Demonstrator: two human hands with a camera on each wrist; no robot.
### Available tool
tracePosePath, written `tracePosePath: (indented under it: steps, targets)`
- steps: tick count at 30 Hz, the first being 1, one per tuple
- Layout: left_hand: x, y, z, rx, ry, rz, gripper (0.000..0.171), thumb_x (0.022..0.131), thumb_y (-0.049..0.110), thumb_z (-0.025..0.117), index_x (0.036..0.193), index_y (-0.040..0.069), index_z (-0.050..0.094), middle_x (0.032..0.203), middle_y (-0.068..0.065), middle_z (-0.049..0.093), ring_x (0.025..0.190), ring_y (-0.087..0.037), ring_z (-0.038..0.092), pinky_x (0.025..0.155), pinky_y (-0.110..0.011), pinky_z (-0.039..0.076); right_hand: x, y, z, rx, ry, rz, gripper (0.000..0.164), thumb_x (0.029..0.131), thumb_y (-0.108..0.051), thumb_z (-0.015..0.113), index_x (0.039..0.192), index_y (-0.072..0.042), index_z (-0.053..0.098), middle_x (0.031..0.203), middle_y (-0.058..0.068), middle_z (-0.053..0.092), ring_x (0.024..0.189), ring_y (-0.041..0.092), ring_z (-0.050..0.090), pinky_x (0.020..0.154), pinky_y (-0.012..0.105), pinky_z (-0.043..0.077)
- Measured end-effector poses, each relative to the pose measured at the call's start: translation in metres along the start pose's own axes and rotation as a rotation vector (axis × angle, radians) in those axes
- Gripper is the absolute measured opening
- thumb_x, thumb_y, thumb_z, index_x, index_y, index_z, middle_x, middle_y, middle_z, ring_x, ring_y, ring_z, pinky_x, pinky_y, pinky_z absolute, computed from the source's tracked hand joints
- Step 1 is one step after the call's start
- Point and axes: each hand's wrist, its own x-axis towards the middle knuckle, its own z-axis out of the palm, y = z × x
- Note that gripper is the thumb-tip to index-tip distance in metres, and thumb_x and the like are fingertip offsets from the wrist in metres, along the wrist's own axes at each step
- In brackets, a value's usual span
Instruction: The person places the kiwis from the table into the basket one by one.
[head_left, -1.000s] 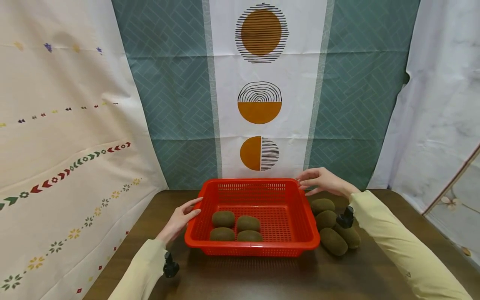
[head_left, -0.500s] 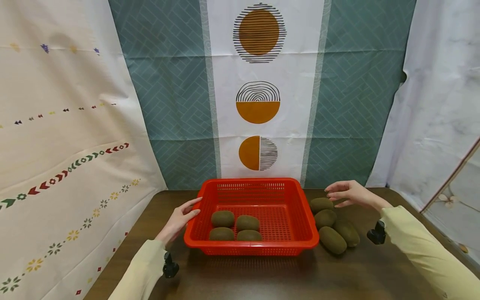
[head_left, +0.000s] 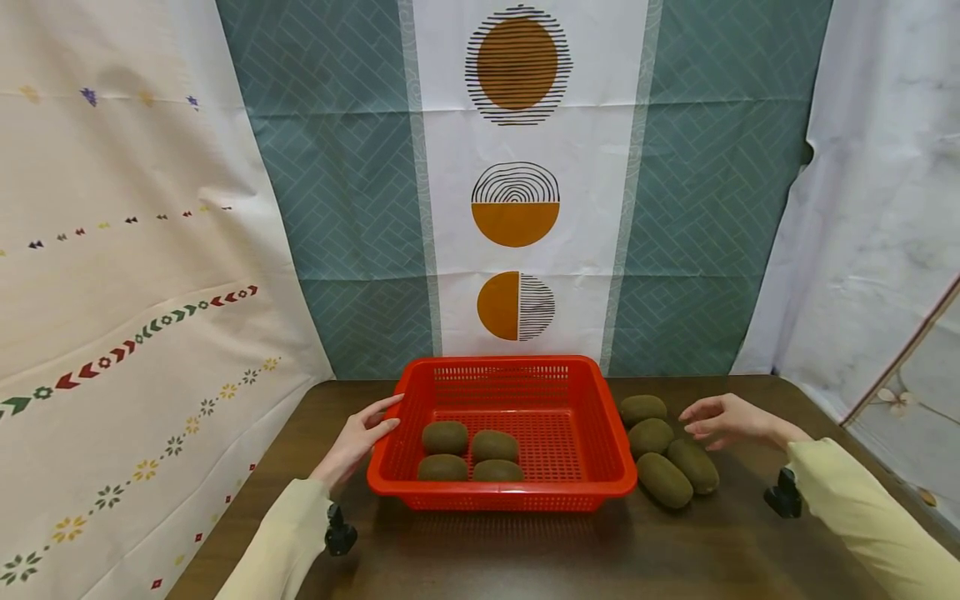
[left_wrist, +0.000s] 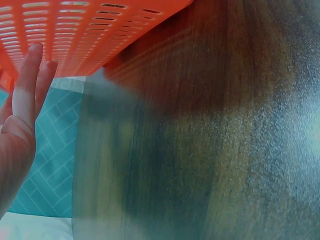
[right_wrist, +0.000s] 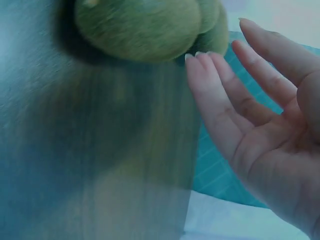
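A red plastic basket (head_left: 501,489) with slotted walls stands on the table. Several brown kiwis (head_left: 446,437) lie in its left half. My left hand (head_left: 358,442) rests its fingertips at the basket's left rim; in the left wrist view its straight fingers (left_wrist: 26,82) lie along the slotted wall (left_wrist: 95,30). To the right of the basket, several more kiwis (head_left: 665,481) are grouped close together. Just right of that group hovers my right hand (head_left: 738,421), holding nothing. The right wrist view has its extended fingertips close to a greenish kiwi (right_wrist: 140,30).
The dark wooden table (head_left: 510,554) reaches back to a hanging teal and white curtain (head_left: 360,300). A cream patterned cloth (head_left: 150,333) hangs at the left, a pale marbled one (head_left: 885,250) at the right. Each wrist carries a small black camera (head_left: 783,493).
My right hand has moved from the basket's right rim out to the right, then down toward the loose kiwis. My left hand has stayed at the left rim.
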Motion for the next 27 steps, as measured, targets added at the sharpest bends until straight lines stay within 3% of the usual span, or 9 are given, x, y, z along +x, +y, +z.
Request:
tracePosePath:
  steps: [7,14,16,19,23,27]
  targets:
    - [0.0,0.0,0.0,-0.009,0.017,-0.006,0.05,0.089,0.016,0.058,0.136,0.011,0.04,0.122,-0.024,0.048,0.097,-0.036,0.057,0.074,-0.048,0.048,-0.005,0.011,0.01,-0.036,0.004,0.095,0.042,0.087,-0.013,0.061,0.113,0.015,0.047,0.09,0.011,0.06,0.082,0.026,0.055,0.062,0.047,0.051]
    - [0.001,0.0,0.0,-0.014,0.015,-0.007,0.051,0.089,0.017,0.058,0.136,0.011,0.04,0.122,-0.024,0.048,0.096,-0.036,0.057,0.074,-0.048,0.048,-0.008,0.017,0.017,0.012,-0.004,0.153,0.044,0.088,-0.016,0.059,0.119,0.012,0.045,0.072,0.008,0.051,0.072,0.022,0.051,0.061,0.045,0.051]
    - [0.001,0.0,0.0,-0.015,0.015,-0.004,0.051,0.089,0.016,0.058,0.136,0.011,0.04,0.122,-0.024,0.048,0.096,-0.036,0.057,0.074,-0.049,0.048,-0.008,0.015,0.02,0.025,-0.011,0.172,0.047,0.088,-0.016,0.06,0.12,0.013,0.043,0.076,0.011,0.05,0.073,0.023,0.051,0.062,0.046,0.051]
    - [0.002,-0.001,0.0,-0.015,0.021,-0.003,0.051,0.088,0.017,0.059,0.136,0.011,0.041,0.121,-0.024,0.048,0.096,-0.036,0.058,0.074,-0.049,0.048,-0.008,0.012,0.024,0.04,-0.014,0.2,0.051,0.086,-0.016,0.063,0.122,0.013,0.041,0.095,0.019,0.049,0.083,0.026,0.051,0.064,0.047,0.051]
    - [0.002,-0.001,0.0,-0.008,0.025,-0.009,0.051,0.088,0.018,0.06,0.136,0.011,0.041,0.121,-0.024,0.048,0.096,-0.035,0.058,0.074,-0.048,0.048,-0.008,0.009,0.029,0.036,-0.012,0.213,0.055,0.083,-0.015,0.066,0.122,0.013,0.039,0.119,0.028,0.036,0.096,0.029,0.048,0.063,0.047,0.051]
    - [0.002,-0.001,0.001,0.002,0.028,-0.012,0.052,0.088,0.019,0.06,0.136,0.012,0.041,0.122,-0.024,0.048,0.096,-0.035,0.057,0.074,-0.047,0.048,-0.008,0.009,0.029,0.027,-0.024,0.212,0.056,0.082,-0.014,0.066,0.121,0.014,0.038,0.112,0.024,0.041,0.093,0.028,0.049,0.061,0.047,0.051]
